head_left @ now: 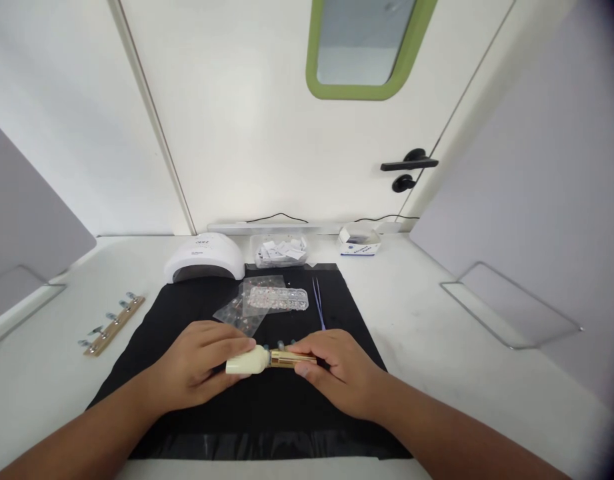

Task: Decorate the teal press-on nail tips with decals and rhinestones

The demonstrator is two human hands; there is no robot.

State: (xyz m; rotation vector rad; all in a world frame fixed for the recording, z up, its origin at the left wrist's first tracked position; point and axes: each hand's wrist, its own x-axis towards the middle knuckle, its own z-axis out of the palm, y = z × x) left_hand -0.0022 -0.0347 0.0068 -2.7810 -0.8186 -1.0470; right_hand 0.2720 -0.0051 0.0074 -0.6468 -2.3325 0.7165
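Over the black mat (197, 427), a cream nail polish bottle (247, 361) lies on its side in the air, its base toward the left. My left hand (199, 363) grips the bottle's body between thumb and fingers. The gold cap (285, 359) is pinched by my right hand (339, 373); cap and bottle meet end to end, and whether the cap is loosened I cannot tell. Just behind the bottle, small greyish tips (281, 345) poke up, mostly hidden. Beyond my hands lie a clear rhinestone case (279, 299), thin plastic sheets (244, 310) with small specks, and purple tweezers (318, 303).
At the left, a wooden strip (114, 327) carries several nail tips on metal holders. A white nail lamp (205, 257), a clear box of packets (279, 252) and a small white carton (359, 240) line the back. Metal wire stands (511, 348) flank the table.
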